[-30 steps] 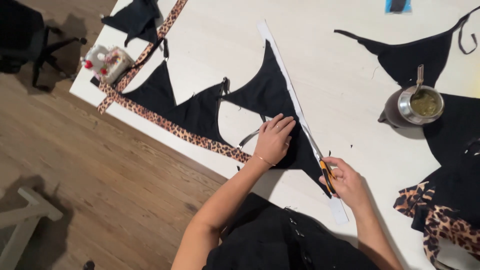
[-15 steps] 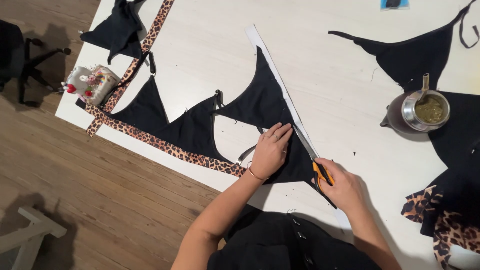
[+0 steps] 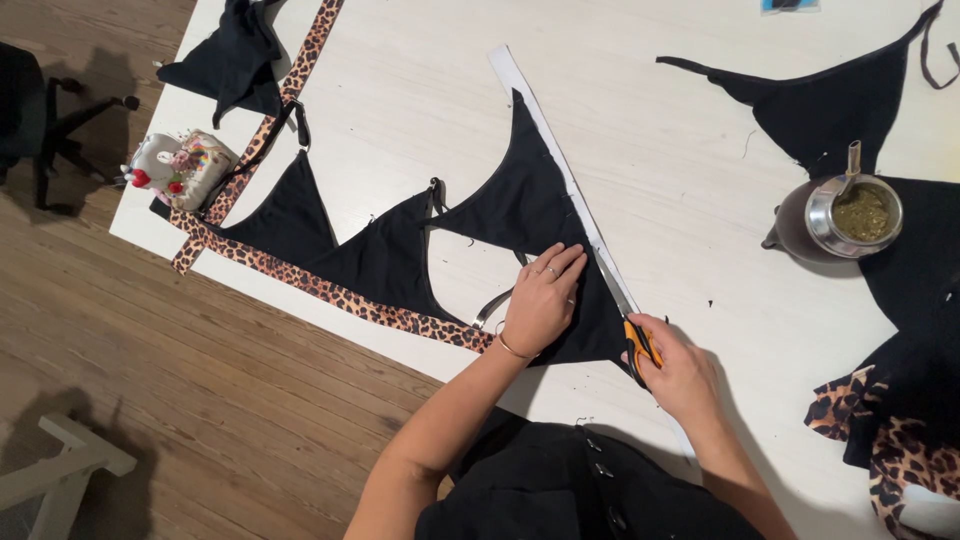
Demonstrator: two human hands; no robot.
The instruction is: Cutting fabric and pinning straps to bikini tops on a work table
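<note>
My left hand [image 3: 543, 298] lies flat on a black triangular fabric piece [image 3: 520, 205], pressing it onto the white table [image 3: 400, 90]. My right hand [image 3: 680, 370] grips orange-handled scissors [image 3: 632, 330], whose blades run along the right edge of the black fabric. A long white strip [image 3: 540, 115] lies under that edge and stretches up and to the left. More black triangles [image 3: 340, 240] with a leopard-print band [image 3: 320, 290] spread to the left of my left hand.
A metal cup with green herb and a straw [image 3: 850, 215] stands at the right on black fabric [image 3: 820, 95]. Leopard-print cloth [image 3: 890, 440] lies at the lower right. A pincushion [image 3: 180, 165] sits at the table's left edge. A wooden floor [image 3: 150, 380] lies below.
The view has shifted, so the table sits further left and lower in the frame. My left hand still presses the black fabric, and the scissors have stayed at its right edge.
</note>
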